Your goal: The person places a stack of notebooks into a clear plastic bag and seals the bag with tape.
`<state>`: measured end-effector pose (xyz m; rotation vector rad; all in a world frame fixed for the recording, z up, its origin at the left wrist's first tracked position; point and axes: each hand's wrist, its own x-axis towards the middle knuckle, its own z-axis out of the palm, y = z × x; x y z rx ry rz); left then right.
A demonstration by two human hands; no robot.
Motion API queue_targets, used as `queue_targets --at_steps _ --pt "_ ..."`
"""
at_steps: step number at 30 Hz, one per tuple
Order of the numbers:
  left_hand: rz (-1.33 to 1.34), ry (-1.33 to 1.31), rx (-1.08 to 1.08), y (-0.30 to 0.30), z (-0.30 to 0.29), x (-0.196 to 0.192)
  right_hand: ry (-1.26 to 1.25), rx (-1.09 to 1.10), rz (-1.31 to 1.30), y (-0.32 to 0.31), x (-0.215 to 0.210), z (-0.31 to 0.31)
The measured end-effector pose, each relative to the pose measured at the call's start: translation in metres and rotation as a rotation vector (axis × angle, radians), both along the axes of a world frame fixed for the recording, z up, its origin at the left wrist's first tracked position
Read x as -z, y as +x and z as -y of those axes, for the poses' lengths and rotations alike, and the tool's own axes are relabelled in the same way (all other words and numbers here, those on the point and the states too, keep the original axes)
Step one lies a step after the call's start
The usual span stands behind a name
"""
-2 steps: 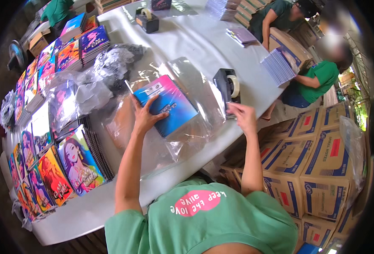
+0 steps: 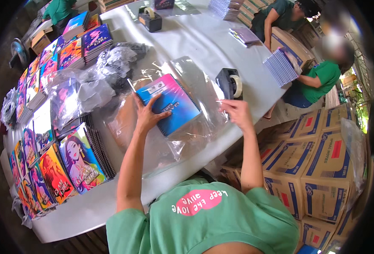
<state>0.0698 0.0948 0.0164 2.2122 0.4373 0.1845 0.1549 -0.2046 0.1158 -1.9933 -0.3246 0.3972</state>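
A spiral notebook [image 2: 174,111] with a pink-to-blue cover lies tilted on the table, under clear plastic wrap [image 2: 187,67] that spreads around it. My left hand [image 2: 148,114] rests on the notebook's left part, fingers spread and pressing it through the wrap. Just right of the notebook, above the wrap's edge, my right hand [image 2: 237,112] is closed in a pinch. A small whitish bit, which looks like a piece of tape [image 2: 220,101], shows at its fingertips. Close behind that hand stands a black tape dispenser [image 2: 226,82] with a roll in it.
Stacks of colourful notebooks [image 2: 79,158] fill the left side, with crumpled plastic [image 2: 96,95] among them. Another tape dispenser [image 2: 150,20] stands at the far side. Cardboard cartons [image 2: 309,156] are piled at the right. Two people handle a carton [image 2: 290,44] and a notebook stack [image 2: 280,67] across the table.
My right hand has moved slightly left, away from the dispenser's near end, toward the notebook. My left hand stays on the notebook.
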Motion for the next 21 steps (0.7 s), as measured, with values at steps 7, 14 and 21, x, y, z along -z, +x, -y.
queue_targets --at_steps 7,14,21 --pt "0.005 0.068 0.015 0.008 0.003 0.016 -0.179 -0.654 0.054 0.033 0.028 -0.175" --pt "-0.005 0.022 -0.035 0.002 0.004 0.018 -0.713 -0.37 0.305 0.061 0.042 -0.146" --pt "0.302 -1.027 -0.229 -0.009 0.039 -0.014 -0.262 -0.363 0.106 0.065 0.104 -0.096"
